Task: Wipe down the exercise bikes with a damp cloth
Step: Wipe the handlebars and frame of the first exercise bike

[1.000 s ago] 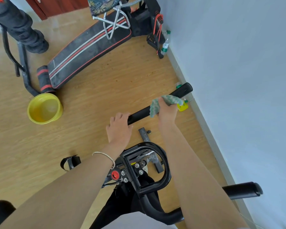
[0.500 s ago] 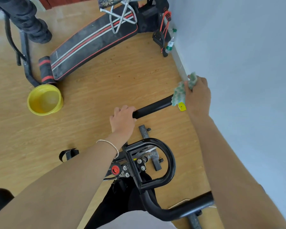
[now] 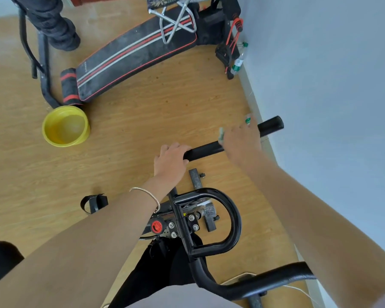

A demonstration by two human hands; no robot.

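Lower centre, the exercise bike (image 3: 232, 221) is standing on the wooden floor (image 3: 142, 121). At mid-frame the left hand (image 3: 170, 162) is gripping the handlebar (image 3: 206, 150), fingers curled over it. Just right, the blurred right hand (image 3: 242, 141) is clasping the cloth (image 3: 221, 132) against the bar. A yellow basin (image 3: 65, 125) is sitting at left.

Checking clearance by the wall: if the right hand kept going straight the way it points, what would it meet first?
The right hand, holding the cloth, lies over the black handlebar grip, so that comes first. Beyond it, a green-capped bottle shows at the fingertips, probably lower, on the floor; depth is unclear.
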